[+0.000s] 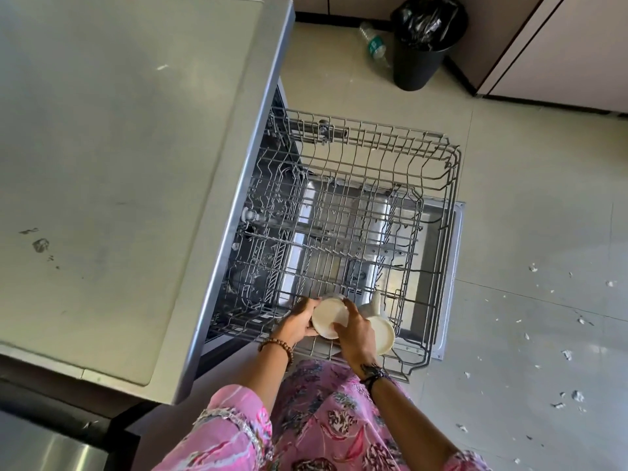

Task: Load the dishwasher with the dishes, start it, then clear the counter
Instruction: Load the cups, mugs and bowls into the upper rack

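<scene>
Loading: both hands, left hand and right hand, grip an upturned bowl at the rack's near edge; next, seat it between tines.

Both hands on cup — over rack

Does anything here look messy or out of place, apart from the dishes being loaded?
Yes. A plastic bottle lies on its side on the floor beside the black bin rather than in it. White scraps are scattered over the floor tiles on the right, and the countertop carries dark smudges near its left edge.
</scene>
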